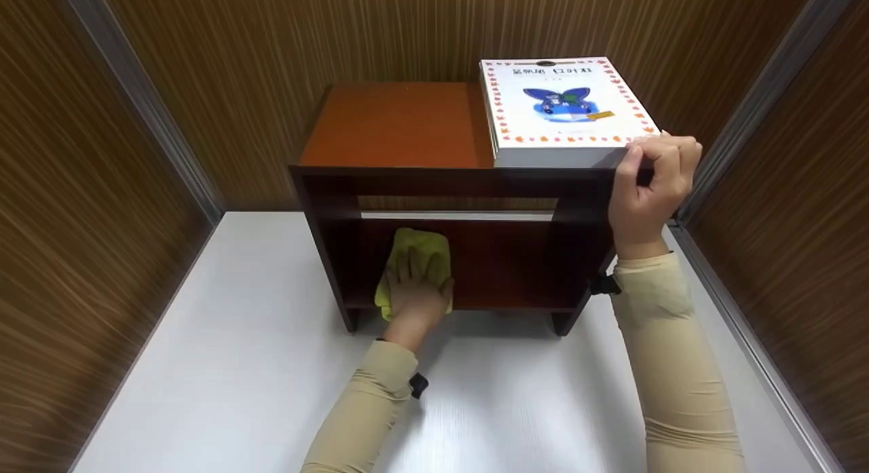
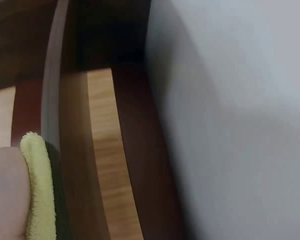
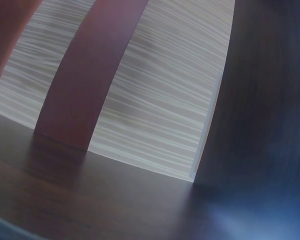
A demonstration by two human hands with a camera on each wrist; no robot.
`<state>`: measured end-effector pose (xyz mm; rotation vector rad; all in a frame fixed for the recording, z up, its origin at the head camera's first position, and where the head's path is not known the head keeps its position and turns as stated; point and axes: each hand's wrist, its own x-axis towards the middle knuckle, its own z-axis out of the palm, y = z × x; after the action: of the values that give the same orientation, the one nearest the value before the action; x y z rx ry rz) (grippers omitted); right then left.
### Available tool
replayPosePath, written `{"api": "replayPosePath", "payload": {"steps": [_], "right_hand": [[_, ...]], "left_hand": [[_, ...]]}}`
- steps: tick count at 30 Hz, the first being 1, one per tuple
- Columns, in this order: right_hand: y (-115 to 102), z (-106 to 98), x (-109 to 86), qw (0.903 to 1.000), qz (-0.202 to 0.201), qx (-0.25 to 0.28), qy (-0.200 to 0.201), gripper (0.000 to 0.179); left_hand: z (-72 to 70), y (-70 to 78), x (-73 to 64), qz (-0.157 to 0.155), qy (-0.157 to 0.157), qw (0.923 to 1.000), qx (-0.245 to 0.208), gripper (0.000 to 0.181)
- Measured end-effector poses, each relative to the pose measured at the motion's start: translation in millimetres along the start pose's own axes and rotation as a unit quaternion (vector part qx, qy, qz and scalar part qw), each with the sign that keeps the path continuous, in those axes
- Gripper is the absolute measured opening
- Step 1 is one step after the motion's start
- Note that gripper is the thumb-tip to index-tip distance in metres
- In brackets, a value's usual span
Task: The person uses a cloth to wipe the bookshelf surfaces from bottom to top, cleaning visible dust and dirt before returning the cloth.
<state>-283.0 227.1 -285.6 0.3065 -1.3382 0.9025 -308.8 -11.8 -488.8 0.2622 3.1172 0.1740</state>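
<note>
A yellow-green cloth (image 1: 417, 246) lies on the lower board (image 1: 509, 269) of a small dark-red wooden shelf (image 1: 400, 123), towards its left side. My left hand (image 1: 417, 293) rests on the cloth with fingers spread and extended. In the left wrist view, the cloth (image 2: 40, 190) shows its fluffy edge beside part of the hand (image 2: 7, 195). At the top's front right corner, my right hand (image 1: 655, 188) grips the shelf with curled fingers, beside the corner of a white book (image 1: 563, 106). The right wrist view shows shelf boards (image 3: 85, 85) but no hand.
The thick book, or stack of books, with a butterfly cover lies on the right half of the shelf top. Underneath is a white table (image 1: 258, 337). Wood-patterned panels (image 1: 88, 208) enclose the back and both sides; the right one stands close to my right arm.
</note>
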Motion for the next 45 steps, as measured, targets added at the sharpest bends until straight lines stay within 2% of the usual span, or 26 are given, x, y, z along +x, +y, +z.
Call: {"api": "replayPosePath", "payload": {"steps": [3,6,10,17,24,29,45], "right_hand": [[-1.0,-1.7,-0.4,1.0000,0.001,0.005,0.001,0.026],[-1.0,-3.2,0.2,1.0000,0.004,0.003,0.001,0.026],[0.0,-3.4,1.0,1.0000,0.007,0.004,0.000,0.027],[-0.5,-1.4,-1.9,0.9999,0.008,0.004,-0.005,0.027],[-3.2,-2.1,-1.5,0.9999,0.008,0.013,0.003,0.026],[-2.4,-2.6,-1.0,0.9999,0.006,0.012,0.001,0.026],[-1.3,-0.3,0.8,1.0000,0.001,-0.005,-0.004,0.026]], "left_hand": [[-1.2,6.5,-1.9,0.007,-0.008,0.9999,-0.011,0.060],[-2.2,9.9,3.9,0.017,-0.010,0.9997,-0.014,0.060],[-2.3,12.1,19.0,0.028,-0.009,0.9996,-0.001,0.060],[-7.2,14.4,47.7,0.016,-0.035,0.9990,0.021,0.059],[-15.2,16.3,63.5,0.017,-0.013,0.9998,0.002,0.057],[-18.5,14.8,67.3,0.015,0.001,0.9999,-0.003,0.058],[-13.6,15.0,64.6,0.005,-0.012,0.9998,0.018,0.060]]}}
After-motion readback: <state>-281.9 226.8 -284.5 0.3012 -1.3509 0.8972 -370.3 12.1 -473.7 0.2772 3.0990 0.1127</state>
